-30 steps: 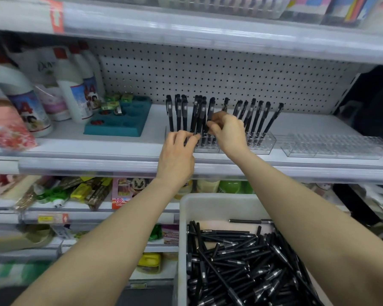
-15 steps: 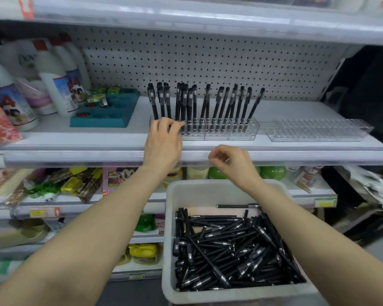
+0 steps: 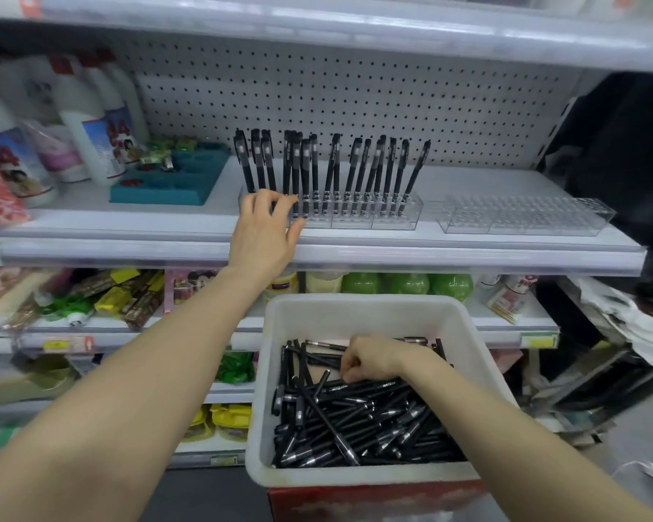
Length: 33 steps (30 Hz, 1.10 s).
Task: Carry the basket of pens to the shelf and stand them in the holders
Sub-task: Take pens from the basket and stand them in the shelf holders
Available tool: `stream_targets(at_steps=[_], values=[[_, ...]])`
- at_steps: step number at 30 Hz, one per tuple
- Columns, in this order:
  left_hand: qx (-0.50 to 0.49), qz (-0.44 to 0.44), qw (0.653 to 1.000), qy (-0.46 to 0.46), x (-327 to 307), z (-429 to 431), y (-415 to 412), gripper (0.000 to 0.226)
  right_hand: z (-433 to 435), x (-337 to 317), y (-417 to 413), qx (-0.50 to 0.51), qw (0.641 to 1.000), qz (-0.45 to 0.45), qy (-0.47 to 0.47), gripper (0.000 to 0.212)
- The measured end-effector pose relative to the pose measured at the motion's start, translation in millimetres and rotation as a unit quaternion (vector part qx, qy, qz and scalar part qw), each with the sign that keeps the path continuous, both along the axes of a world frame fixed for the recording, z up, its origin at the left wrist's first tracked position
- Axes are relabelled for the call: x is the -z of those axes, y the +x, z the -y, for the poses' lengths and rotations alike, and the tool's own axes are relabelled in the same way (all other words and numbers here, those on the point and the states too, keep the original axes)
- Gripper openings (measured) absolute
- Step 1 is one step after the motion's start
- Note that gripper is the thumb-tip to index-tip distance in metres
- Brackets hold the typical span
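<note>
Left hand (image 3: pixel 264 227) fingers lie loosely spread on clear holder (image 3: pixel 355 220); right hand (image 3: pixel 374 357) fingers pinch a pen (image 3: pixel 377 386) in basket (image 3: pixel 355 303).

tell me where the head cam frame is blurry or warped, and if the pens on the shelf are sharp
Head view: standing pens and loose pens in the basket read fairly sharp; the bottles at the left edge are smeared; the wide lens bows the shelf edge; even light, mild glare on the top rail.
</note>
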<state>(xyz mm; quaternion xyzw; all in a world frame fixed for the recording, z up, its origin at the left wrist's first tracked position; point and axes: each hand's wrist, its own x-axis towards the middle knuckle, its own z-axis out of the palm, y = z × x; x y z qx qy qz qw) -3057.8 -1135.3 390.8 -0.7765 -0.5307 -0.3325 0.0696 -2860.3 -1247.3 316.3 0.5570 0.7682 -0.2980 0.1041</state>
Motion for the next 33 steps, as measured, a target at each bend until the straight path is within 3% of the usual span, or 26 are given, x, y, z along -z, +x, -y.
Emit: stream_targets(at_steps=[8, 12, 18, 27, 33], values=[[0.002, 0.008, 1.000, -0.017, -4.0, 0.8, 1.3, 0.041, -13.5, -39.3, 21.8, 0.081, 0.993, -0.088, -0.007, 0.009], [0.003, 0.006, 1.000, -0.022, -10.3, 0.3, 1.9, 0.039, -28.7, -90.2, 36.9, 0.128, 0.977, -0.159, 0.063, 0.010], [0.038, -0.016, 0.999, 0.016, -10.1, -3.6, 1.6, 0.037, -46.3, -163.6, 29.8, 0.182, 0.916, -0.290, 0.210, 0.012], [0.059, -0.046, 0.996, 0.047, -0.1, -16.5, -3.8, 0.047, -91.5, -199.4, -4.9, 0.236, 0.810, -0.287, 0.454, 0.019], [0.058, -0.043, 0.996, 0.048, 1.8, -18.9, -4.2, 0.046, -113.4, -198.7, -28.6, 0.216, 0.797, -0.244, 0.508, 0.020]])
